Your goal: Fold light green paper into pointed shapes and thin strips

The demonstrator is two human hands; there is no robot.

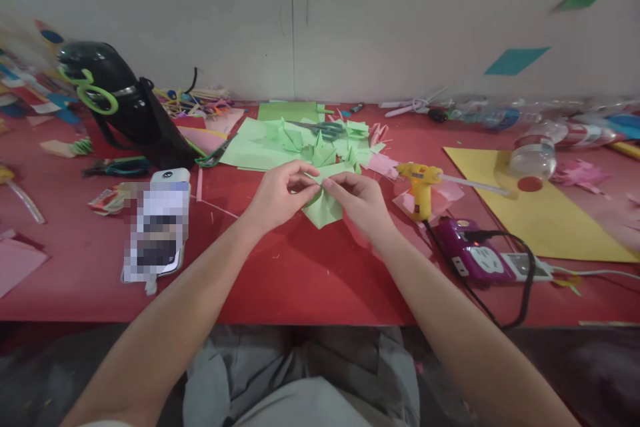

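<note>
Between my two hands is a light green sheet of paper point(323, 211) with creases across it, held above the red table. My left hand point(283, 193) pinches its left upper part between thumb and fingers. From the other side, my right hand point(357, 199) grips the paper with thumb and index finger close to the left fingertips. Just beyond the hands lie several folded green paper pieces point(290, 137) on flat green sheets point(247, 145). Scissors with dark handles point(327, 129) rest on top of those sheets.
A yellow glue gun point(420, 190) stands right of my hands, its cord near a purple power strip point(473, 253). Farther right are a yellow sheet point(560, 220) and plastic bottles point(534, 153). On the left are a phone point(160, 227), pliers point(117, 167) and a black bottle holder point(130, 107).
</note>
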